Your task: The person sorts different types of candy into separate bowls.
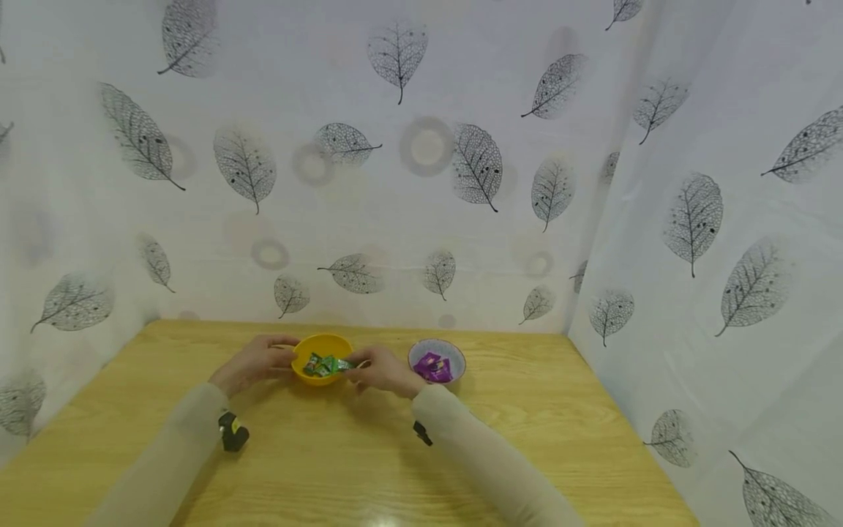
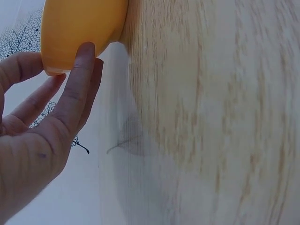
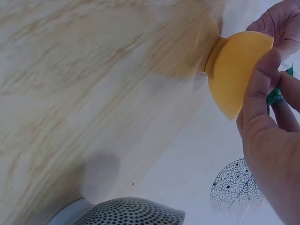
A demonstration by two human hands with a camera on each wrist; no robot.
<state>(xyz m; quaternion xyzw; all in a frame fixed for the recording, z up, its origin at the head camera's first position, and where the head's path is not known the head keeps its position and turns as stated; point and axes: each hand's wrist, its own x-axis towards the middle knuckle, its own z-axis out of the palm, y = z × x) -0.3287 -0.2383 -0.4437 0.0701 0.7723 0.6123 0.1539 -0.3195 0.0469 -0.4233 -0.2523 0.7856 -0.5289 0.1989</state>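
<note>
A yellow bowl (image 1: pixel 323 339) stands on the table with several green-wrapped candies (image 1: pixel 320 365) inside. At its left side my left hand (image 1: pixel 259 362) holds the rim. In the left wrist view the thumb is at the edge and the fingers (image 2: pixel 77 89) lie against the bowl's outer wall. My right hand (image 1: pixel 382 372) is at the bowl's right rim and pinches a green-wrapped candy (image 3: pixel 275 96) between thumb and fingers. Part of that wrapper is hidden behind the fingers in the right wrist view.
Right of my right hand stands a patterned bowl (image 1: pixel 459 356) holding several purple-wrapped candies (image 1: pixel 432 367); its dotted outer wall (image 3: pixel 131 211) shows low in the right wrist view. The wooden table (image 1: pixel 316 468) meets a leaf-printed curtain (image 1: pixel 487 271) at the back and sides.
</note>
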